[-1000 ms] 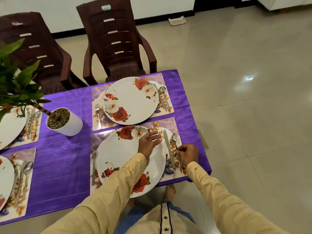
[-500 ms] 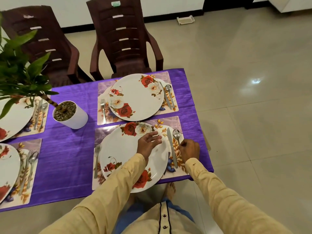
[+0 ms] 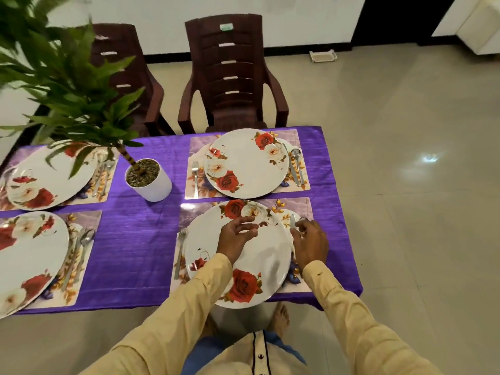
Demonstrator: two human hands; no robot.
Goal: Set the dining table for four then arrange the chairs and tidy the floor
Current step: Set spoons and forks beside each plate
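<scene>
1. Right now the right hand is down on the cutlery beside the near plate, fingers curled around the knife and spoon, whose tips poke out just past the knuckles.
2. Left hand hovers over that same plate, fingers loosely spread, holding nothing.
3. Plate sits on its placemat at the counter's near right corner, a fork lying just to its left.
4. Straight beyond, the second plate has a fork on its left and a knife and spoon on its right.
5. Over to the left, two more plates on mats, cutlery beside each.
6. White plant pot stands in the middle of the purple cloth, leaves spilling over the far left setting.
7. Two brown chairs wait at the far side, and a small white tray lies on the floor by the wall.
</scene>
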